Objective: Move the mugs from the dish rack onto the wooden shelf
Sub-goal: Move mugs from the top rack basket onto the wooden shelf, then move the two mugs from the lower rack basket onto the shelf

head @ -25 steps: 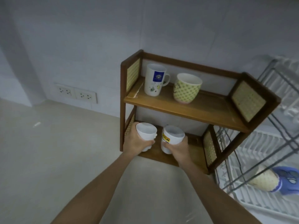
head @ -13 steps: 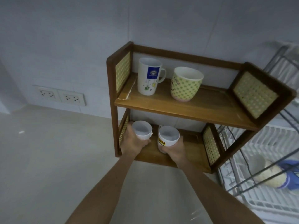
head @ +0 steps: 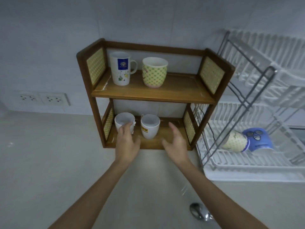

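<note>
The wooden shelf [head: 148, 95] stands against the wall with two tiers. On its top tier are a tall white mug with a blue logo [head: 121, 68] and a green-patterned mug [head: 154, 72]. The bottom tier holds a plain white mug [head: 124, 120] and a white mug with a yellow label [head: 149, 126], both upright. My left hand [head: 127, 142] is open just in front of the plain white mug, fingertips near it. My right hand [head: 175, 144] is open to the right of the labelled mug, apart from it. In the white dish rack [head: 247, 167] lie a cream patterned mug [head: 234, 142] and a blue mug [head: 257, 141] on their sides.
Two wall sockets [head: 42, 98] sit on the wall to the left of the shelf. A shiny metal fitting [head: 198, 211] is on the grey counter near my right forearm. The dish rack's metal frame [head: 244, 100] rises right beside the shelf.
Both hands have let go of the two white mugs, which now stand on the bottom tier, and have drawn back with fingers spread. The view has shifted right, showing more of the rack.
</note>
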